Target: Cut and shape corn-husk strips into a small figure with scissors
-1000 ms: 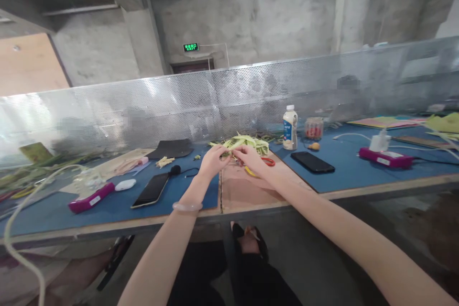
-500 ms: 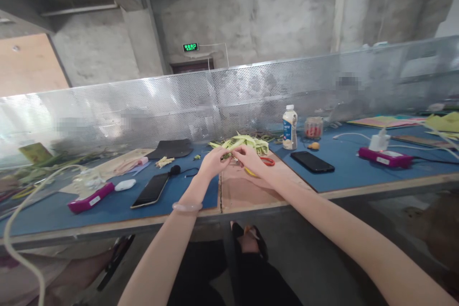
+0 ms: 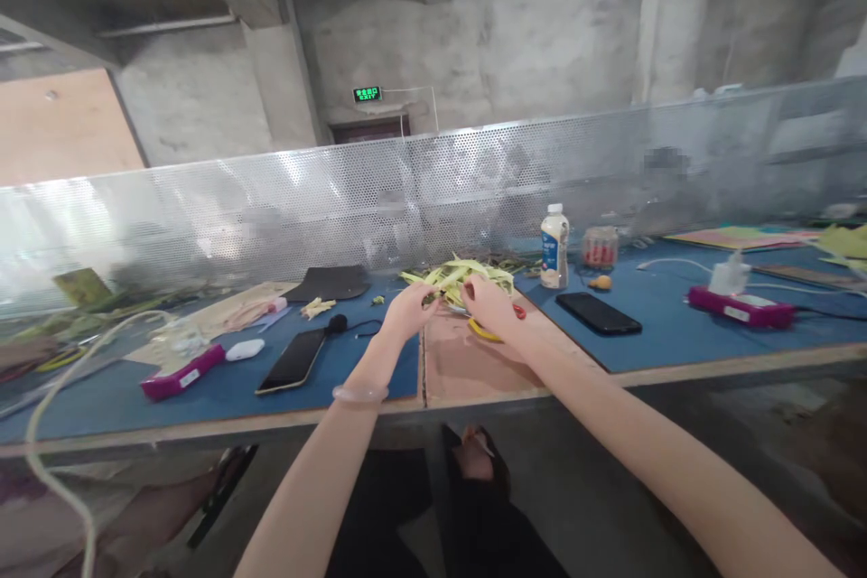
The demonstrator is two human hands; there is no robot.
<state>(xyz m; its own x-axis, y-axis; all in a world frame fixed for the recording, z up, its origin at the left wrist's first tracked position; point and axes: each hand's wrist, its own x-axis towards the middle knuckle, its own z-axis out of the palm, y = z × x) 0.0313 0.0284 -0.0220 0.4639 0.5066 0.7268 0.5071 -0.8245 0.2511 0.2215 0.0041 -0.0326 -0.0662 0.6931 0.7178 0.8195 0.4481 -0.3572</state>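
Note:
My left hand point(image 3: 408, 312) is closed at the front edge of a heap of pale-green leafy strips point(image 3: 467, 272). A small dark-green plant piece point(image 3: 429, 299) shows at its fingertips. Just to the right, my right hand point(image 3: 492, 307) has curled fingers against the heap; what they pinch, if anything, is hidden. The two hands are apart. Beneath my right wrist lies a yellow curved handle point(image 3: 485, 331), with a bit of red point(image 3: 519, 312) beside it. Both hands are above a tan board point(image 3: 474, 375) set between blue table mats.
To the right are a white bottle point(image 3: 554, 248), a clear jar point(image 3: 600, 247), a black phone point(image 3: 599, 313) and a purple power strip point(image 3: 741, 307). On the left lie another phone point(image 3: 293, 361), a second power strip point(image 3: 182, 372) and a cable. A perforated metal screen point(image 3: 325, 199) stands behind.
My right hand has drawn away from my left, to the right, so a gap shows between their fingertips. The whole view has shifted slightly.

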